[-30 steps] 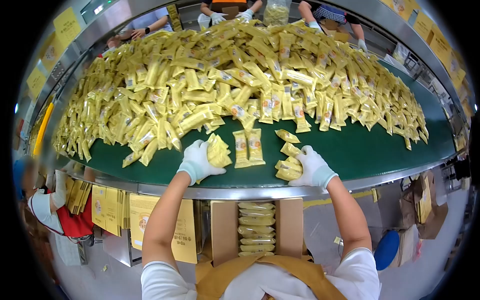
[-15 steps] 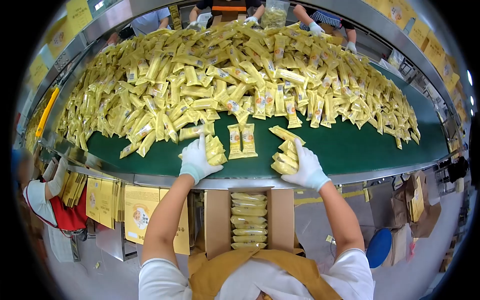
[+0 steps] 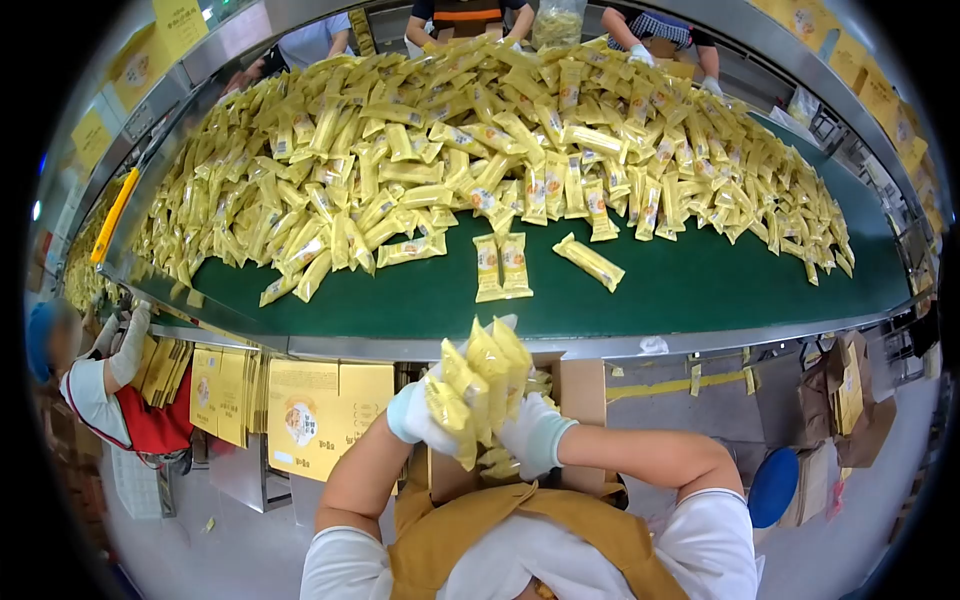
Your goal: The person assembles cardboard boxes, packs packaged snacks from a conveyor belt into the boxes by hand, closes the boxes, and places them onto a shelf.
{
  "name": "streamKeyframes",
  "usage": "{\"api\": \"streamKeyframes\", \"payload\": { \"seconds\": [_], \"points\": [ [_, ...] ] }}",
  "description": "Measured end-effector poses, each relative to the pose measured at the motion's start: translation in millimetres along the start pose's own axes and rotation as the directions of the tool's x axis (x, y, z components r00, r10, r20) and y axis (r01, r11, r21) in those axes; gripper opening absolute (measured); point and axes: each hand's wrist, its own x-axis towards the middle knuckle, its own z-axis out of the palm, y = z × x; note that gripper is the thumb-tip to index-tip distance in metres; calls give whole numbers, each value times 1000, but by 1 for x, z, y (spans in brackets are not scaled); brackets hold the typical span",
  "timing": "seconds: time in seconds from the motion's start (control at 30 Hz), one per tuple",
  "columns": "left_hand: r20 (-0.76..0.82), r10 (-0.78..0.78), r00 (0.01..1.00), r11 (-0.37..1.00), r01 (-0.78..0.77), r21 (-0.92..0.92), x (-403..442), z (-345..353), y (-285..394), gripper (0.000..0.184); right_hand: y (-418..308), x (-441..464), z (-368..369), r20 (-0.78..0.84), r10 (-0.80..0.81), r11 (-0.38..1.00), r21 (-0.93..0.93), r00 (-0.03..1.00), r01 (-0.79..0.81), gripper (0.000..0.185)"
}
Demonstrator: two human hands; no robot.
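Several yellow wrapped packets (image 3: 487, 375) are bunched upright between my two gloved hands, above an open brown carton (image 3: 578, 388). My left hand (image 3: 424, 415) closes on the bunch from the left. From the right, my right hand (image 3: 533, 436) presses round it; the packets hide some of its fingers. Beneath them, part of the row of packets inside the carton shows. On the green belt (image 3: 420, 310), two packets (image 3: 502, 266) lie side by side, and a single packet (image 3: 589, 262) lies tilted to their right.
A large heap of yellow packets (image 3: 400, 150) covers the belt's far part. Flat yellow cartons (image 3: 318, 418) stand at left, near a co-worker in a red apron (image 3: 155, 415). Other people stand across the belt. A blue stool (image 3: 774, 487) is at right.
Both hands have left the belt and come together over the carton, bringing their packets into one upright bunch. One packet from near each hand now lies loose on the belt.
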Motion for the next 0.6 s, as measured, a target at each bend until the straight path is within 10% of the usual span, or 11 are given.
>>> {"api": "streamKeyframes", "payload": {
  "seconds": [0.23, 0.43, 0.53, 0.6],
  "points": [
    [192, -68, 979, 992, 88, -96, 21, -5, 0, 77, -17, 27, 62, -147, 118, 977, 192, 982, -88, 110],
    [259, 129, 957, 979, -165, 123, 18, -8, -2, 86, -19, 28, 83, -221, 146, 964, 249, 964, -89, 112],
    [408, 462, 788, 610, -616, 498, 23, -5, -6, 106, -2, 32, 91, -209, -44, 899, 418, 977, 130, 102],
    [500, 445, 743, 291, -648, 704, 22, -2, -11, 116, 1, 34, 120, -406, -118, 817, 478, 906, 321, 87]
  ]
}}
